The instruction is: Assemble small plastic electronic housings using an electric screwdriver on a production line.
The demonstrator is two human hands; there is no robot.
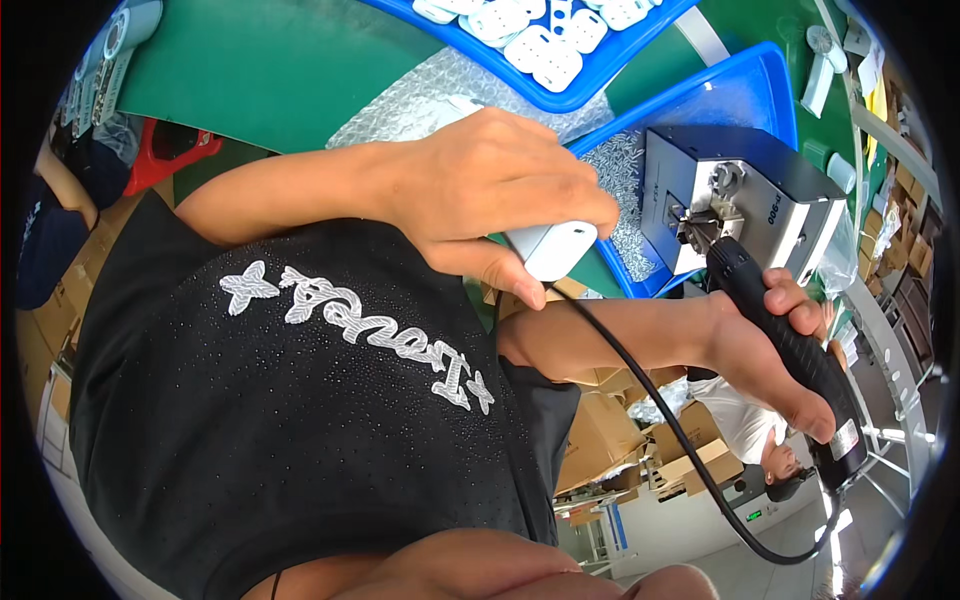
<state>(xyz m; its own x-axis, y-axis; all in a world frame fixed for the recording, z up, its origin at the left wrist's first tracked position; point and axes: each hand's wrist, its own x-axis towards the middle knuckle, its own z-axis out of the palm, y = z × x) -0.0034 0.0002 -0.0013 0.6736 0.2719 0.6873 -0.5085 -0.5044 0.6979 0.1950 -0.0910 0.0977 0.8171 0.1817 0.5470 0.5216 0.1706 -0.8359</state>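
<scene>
Far out to the left of the left hand, pale tubular parts (125,40) are lying on the green table (250,75), while a red stool (165,160) is standing below them, near another person's arm (68,185). Just beyond the left hand (500,205), bubble wrap (400,105) is covering part of the tabletop. That hand is pinching a white casing (562,250) between thumb and fingers, so the piece is sitting between the two hands. Ahead of it, a blue tray (565,102) is holding many white pieces (535,45); whether they are finished is too small to tell. Between the hands and farther out, a blue bin (783,90) is containing loose small screws (617,170) and a boxy screw feeder (745,195). At the right, the right hand (770,350) is wrapping around a black electric screwdriver (775,325), whose bit is pointing into the feeder's front; whether it is carrying a screw cannot be told. A black cable (660,400) is looping below both hands to the driver's rear. Judging by this, the work is standing at screw pickup: the driver is well apart from the casing, so fastening there is apparently remaining.
</scene>
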